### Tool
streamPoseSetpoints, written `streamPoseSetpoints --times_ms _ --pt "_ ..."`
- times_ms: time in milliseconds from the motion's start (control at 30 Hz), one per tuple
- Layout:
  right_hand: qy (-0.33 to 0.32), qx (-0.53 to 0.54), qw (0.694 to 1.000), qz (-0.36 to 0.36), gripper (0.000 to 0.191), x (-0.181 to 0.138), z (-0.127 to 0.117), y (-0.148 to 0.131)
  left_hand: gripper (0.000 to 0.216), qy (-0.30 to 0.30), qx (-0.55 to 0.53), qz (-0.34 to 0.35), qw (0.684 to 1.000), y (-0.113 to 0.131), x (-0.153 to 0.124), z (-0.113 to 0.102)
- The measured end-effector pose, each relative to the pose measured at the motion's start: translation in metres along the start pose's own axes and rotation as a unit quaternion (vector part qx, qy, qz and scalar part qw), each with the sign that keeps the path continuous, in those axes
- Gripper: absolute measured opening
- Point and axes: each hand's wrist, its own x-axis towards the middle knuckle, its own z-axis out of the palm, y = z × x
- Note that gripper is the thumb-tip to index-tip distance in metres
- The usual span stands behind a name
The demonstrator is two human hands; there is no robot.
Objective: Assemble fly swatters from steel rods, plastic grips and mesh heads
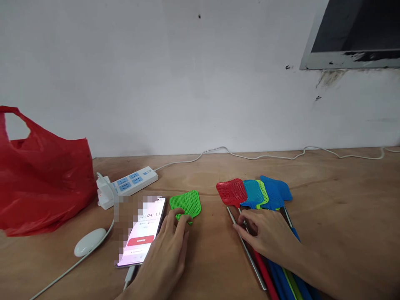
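Note:
A green fly swatter head [186, 203] lies flat on the wooden table [337, 200]. My left hand [167, 254] rests over its lower end, fingers curled on the neck so the handle is hidden. To the right, several fly swatters lie fanned together: a red head [231, 192], a teal one [252, 192], a lime one [263, 192] and blue ones [278, 189]. My right hand [267, 237] lies across their metal and coloured handles [250, 256], with the fingertips pinching at a thin metal rod.
A phone [142, 237] with a lit screen lies left of my left hand. Behind it sits a white power strip [128, 184] with a plugged charger and cables. A white oval object [89, 241] and a red plastic bag [40, 179] occupy the left. A white wall stands behind.

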Motion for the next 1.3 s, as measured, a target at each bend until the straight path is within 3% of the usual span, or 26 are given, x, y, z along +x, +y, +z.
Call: streamPoseSetpoints --times_ms 233,367,500,700,800,900,1067,1167,1300 --pt "-0.033 0.017 0.999 0.012 0.019 -0.002 -0.002 -0.004 0.017 -0.062 -0.049 -0.011 0.997 0.007 0.002 -0.005" --pt "-0.022 0.000 1.000 0.022 0.013 -0.004 -0.001 -0.006 0.009 -0.119 -0.102 -0.016 0.987 0.020 0.001 -0.009" --pt "-0.017 0.004 0.999 0.040 0.009 -0.005 0.001 -0.008 0.007 -0.134 -0.132 -0.024 0.982 0.027 0.001 -0.009" --pt "-0.012 0.140 0.986 0.094 0.013 0.001 -0.007 -0.011 0.012 -0.129 -0.155 -0.034 0.979 0.025 0.000 -0.004" --pt "0.022 0.231 0.969 0.085 0.017 0.002 -0.012 -0.008 0.010 -0.131 -0.202 -0.045 0.969 0.024 0.000 -0.002" --pt "0.061 0.337 0.937 0.071 0.016 0.002 -0.013 -0.003 0.008 -0.139 -0.232 -0.054 0.961 0.025 -0.001 -0.004" --pt "0.066 0.550 0.825 0.115 0.016 0.002 -0.011 -0.001 0.007 -0.140 -0.256 -0.062 0.954 0.026 -0.002 -0.006" --pt "0.047 0.616 0.774 0.138 0.026 0.002 -0.009 -0.003 0.008 -0.138 -0.274 -0.062 0.950 0.024 -0.001 -0.005" --pt "0.022 0.662 0.734 0.150 0.031 0.003 -0.009 -0.005 0.008 -0.123 -0.284 -0.043 0.950 0.023 0.000 -0.005"
